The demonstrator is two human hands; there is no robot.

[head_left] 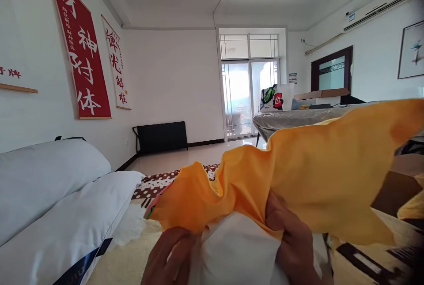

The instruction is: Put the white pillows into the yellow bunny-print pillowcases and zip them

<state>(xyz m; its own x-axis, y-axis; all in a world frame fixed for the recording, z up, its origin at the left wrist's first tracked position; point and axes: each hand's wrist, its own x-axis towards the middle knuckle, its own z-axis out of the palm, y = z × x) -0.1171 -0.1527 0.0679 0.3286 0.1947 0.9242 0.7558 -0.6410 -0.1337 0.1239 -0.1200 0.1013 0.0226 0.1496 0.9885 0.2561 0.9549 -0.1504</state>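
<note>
Yellow-orange pillowcase (314, 166) spreads out in front of the person, its near edge over the end of a white pillow (238, 249). The left hand (170, 254) has curled fingers closed on that edge; the right hand (293, 241) pinches it between thumb and fingers. Underneath is a cream-and-brown patterned blanket (122, 241), with two white pillows (76, 214) at left. Beyond, a red calligraphy scroll (82, 51) hangs on a white wall (172, 73); a plastic-covered table (278, 121) bearing a shopping bag (273, 97) stands before glass doors (236, 95).
</note>
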